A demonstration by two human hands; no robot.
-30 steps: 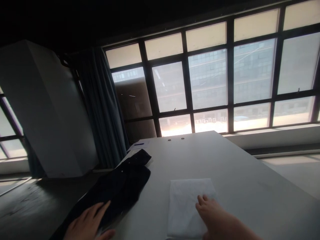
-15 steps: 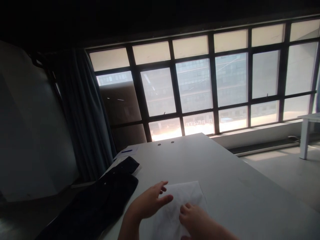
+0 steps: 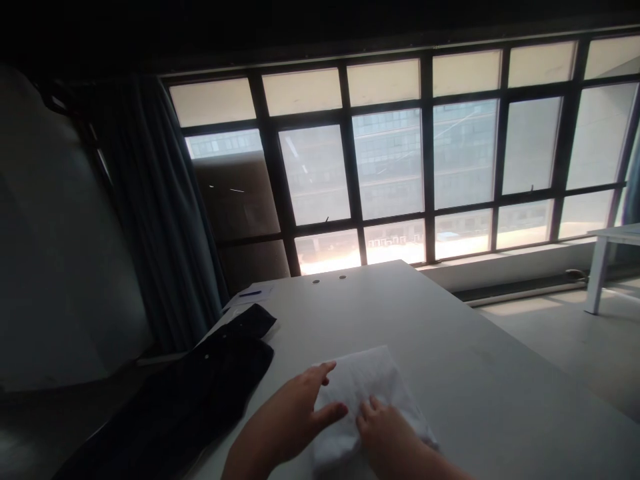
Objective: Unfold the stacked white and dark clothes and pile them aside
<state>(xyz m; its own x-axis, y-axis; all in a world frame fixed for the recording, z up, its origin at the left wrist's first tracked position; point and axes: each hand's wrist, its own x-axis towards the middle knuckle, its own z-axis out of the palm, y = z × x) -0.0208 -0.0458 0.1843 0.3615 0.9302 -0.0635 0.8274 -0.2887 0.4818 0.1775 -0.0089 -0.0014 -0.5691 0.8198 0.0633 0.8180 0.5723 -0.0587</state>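
A white folded cloth [image 3: 373,363] lies on the near part of the white table [image 3: 350,307], its surface slightly creased. My left hand [image 3: 295,407] is at the cloth's left side, fingers stretched forward and thumb held apart, with nothing between them. On the middle of the cloth rests my right hand [image 3: 387,430], its fingertips against the fabric and slightly spread. The near edge of the cloth is partly hidden by my hands and cut off by the bottom of the view.
A dark garment [image 3: 200,393] with small light buttons or studs drapes along the table's left edge. Beyond it lie paper [image 3: 260,291] and a blue pen [image 3: 250,293]. Two round holes mark the far tabletop. A blue curtain [image 3: 160,227] and windows stand behind; another white table [image 3: 597,273] is at right.
The cloth looks more compact and thicker, its right edge now reaching past my right hand. Both hands stay over it with small shifts. The view has tilted slightly.
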